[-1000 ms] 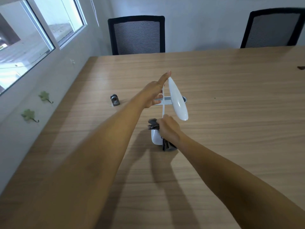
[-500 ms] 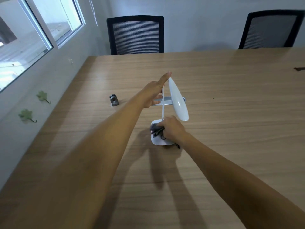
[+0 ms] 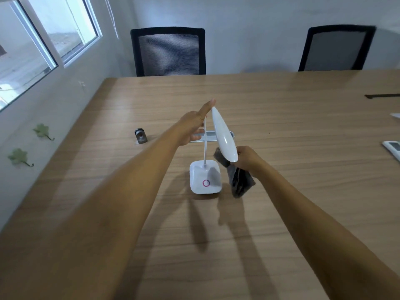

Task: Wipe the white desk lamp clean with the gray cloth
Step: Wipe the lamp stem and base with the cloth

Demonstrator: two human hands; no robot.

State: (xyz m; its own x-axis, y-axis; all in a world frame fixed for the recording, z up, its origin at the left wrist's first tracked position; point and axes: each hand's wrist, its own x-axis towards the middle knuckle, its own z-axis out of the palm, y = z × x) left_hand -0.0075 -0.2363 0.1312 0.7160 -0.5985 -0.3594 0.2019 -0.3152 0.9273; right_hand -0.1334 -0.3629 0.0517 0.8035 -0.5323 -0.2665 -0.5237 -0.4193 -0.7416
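Left hand (image 3: 192,126) is flat, fingers straight against the top of the white desk lamp (image 3: 224,137), probably steadying it on the table (image 3: 303,126). Right hand (image 3: 249,159) grips the bunched gray cloth (image 3: 239,180) by the head's lower tip, ready to wipe.

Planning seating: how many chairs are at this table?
2: one black chair at the far edge of the table, left; another far right. More may be out of view.

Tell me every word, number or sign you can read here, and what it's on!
No words or numbers can be read anywhere.
Lamp base: a pink ring sign, with no letters.
White gadget at the far right: too blurred to read.
Gray cloth: no label shows.
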